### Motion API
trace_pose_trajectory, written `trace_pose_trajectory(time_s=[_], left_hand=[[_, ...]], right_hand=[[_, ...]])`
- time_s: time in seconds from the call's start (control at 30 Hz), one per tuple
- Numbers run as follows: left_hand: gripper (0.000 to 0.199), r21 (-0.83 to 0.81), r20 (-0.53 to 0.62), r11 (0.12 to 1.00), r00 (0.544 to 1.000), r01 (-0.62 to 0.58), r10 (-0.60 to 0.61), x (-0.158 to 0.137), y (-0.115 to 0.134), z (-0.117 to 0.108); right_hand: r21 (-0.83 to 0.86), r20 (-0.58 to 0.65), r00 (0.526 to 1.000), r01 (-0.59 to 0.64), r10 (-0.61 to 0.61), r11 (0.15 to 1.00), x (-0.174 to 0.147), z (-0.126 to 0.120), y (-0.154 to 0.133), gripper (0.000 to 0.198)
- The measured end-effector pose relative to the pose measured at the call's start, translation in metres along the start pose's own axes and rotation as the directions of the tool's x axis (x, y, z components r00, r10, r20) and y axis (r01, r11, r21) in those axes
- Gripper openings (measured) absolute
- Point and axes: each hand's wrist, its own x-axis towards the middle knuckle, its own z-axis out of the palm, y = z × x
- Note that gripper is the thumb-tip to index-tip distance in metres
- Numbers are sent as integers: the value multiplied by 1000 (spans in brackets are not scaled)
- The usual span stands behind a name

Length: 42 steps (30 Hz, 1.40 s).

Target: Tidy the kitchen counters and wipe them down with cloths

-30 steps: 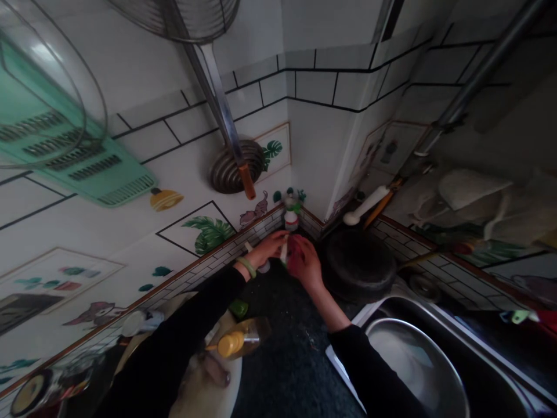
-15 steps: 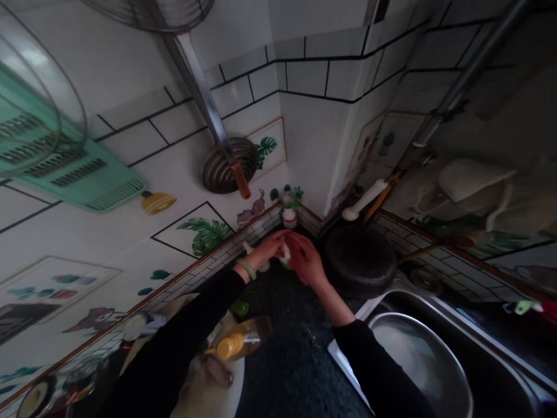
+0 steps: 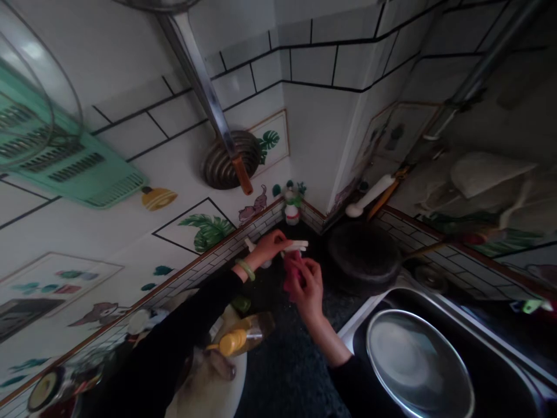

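Above the dark worktop, near the corner, my left hand [image 3: 272, 245] is closed at the fingertips on a small white piece [image 3: 299, 246] that shows as two short, bar-like strips; its kind I cannot make out. Just below it and to the right, my right hand [image 3: 310, 284] pinches a crumpled dark pink cloth [image 3: 293, 268]. The cloth's upper end lies close under the white piece; whether they touch is not clear. Behind my hands a white bottle [image 3: 292, 213] with a red band stands in the corner.
A yellow-capped bottle [image 3: 237, 341] lies by a round board [image 3: 235, 395] at the lower left. A dark pan [image 3: 363, 255] stands right of my hands, beside the sink [image 3: 487, 354] with a metal basin [image 3: 418, 360]. A skimmer [image 3: 232, 159] hangs on the wall.
My hands, close together before, have moved apart. The right hand has come down with the pink cloth, and the white piece in my left hand now shows. The view has shifted slightly.
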Motion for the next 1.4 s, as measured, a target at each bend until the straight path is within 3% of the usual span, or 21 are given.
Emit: trace_pose_trajectory(time_s=[0.13,0.2,0.3,0.4,0.47,0.53,0.63,0.73,0.8,0.9,1.03,1.17,1.3,1.4], left_hand=[[35,-82,48,996,999,21,-17,-8,1,3],[37,-136,74,988,995,71,-61,-11,1,3],[38,-128,80,982,989,136,-126,-12,3,6],[42,-179,91,964,979,198,-184,-12,7,9],[47,-245,98,945,975,218,-200,-12,9,9],[48,-281,72,933,974,225,-213,-13,10,9],[45,-306,57,914,964,266,-261,-16,9,7],[44,-377,143,869,947,321,-288,-20,11,8],[44,-444,185,831,942,335,-280,-23,14,9],[44,-524,229,772,933,359,-279,-25,15,8],[46,-547,301,727,908,416,-293,-28,10,5],[49,-579,260,699,908,418,-328,-30,9,2],[49,-549,211,747,927,375,-310,-30,14,5],[51,-497,123,786,927,367,-355,-28,18,5]], right_hand=[[-66,-24,995,96,-98,993,15,18,4,28],[-91,-15,997,73,-75,993,23,14,13,28],[-149,-150,989,-28,5,988,36,0,24,30],[-170,-223,975,-27,-12,985,42,-6,22,30],[-129,-143,989,13,-31,992,36,-2,13,30],[-52,17,999,45,-44,998,26,3,2,29],[56,181,983,19,-28,998,19,-1,-12,24],[42,46,999,-13,11,999,39,-10,-19,25],[-24,-15,1000,25,-26,999,58,-10,-18,30],[-108,58,991,125,-119,986,68,-4,-14,35],[-75,103,987,129,-121,989,36,-2,-8,38],[40,143,987,64,-69,997,11,-4,-4,34],[57,71,996,42,-46,998,8,2,-5,34],[71,228,971,55,-70,996,1,0,-2,31]])
